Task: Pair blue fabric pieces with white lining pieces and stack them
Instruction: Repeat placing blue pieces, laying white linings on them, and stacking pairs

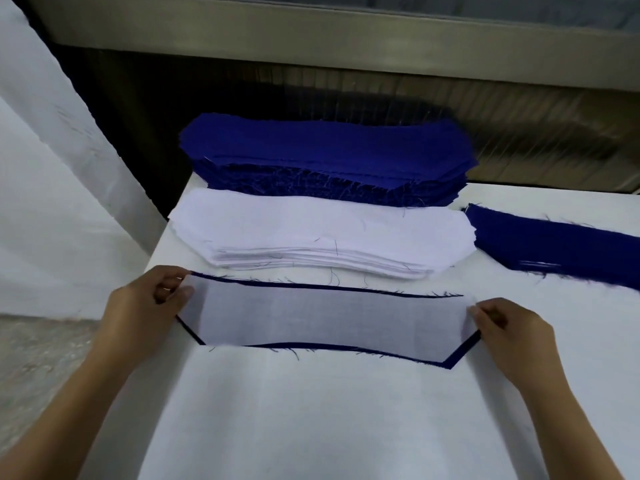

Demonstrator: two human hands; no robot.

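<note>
A white lining piece [329, 315] lies on top of a blue fabric piece [460, 355], whose dark edge shows all round it. My left hand [145, 306] pinches the lining's left end and my right hand [512, 334] pinches its right end. Behind them sits a thick stack of white lining pieces [318, 233]. Farther back stands a taller stack of blue fabric pieces [329, 157]. At the right edge lies another blue stack [561, 244].
The work lies on a white table [329, 417] whose left edge runs diagonally past my left forearm. White sheeting [52, 202] hangs at the left. A dark wall and metal sill [346, 39] run behind the table.
</note>
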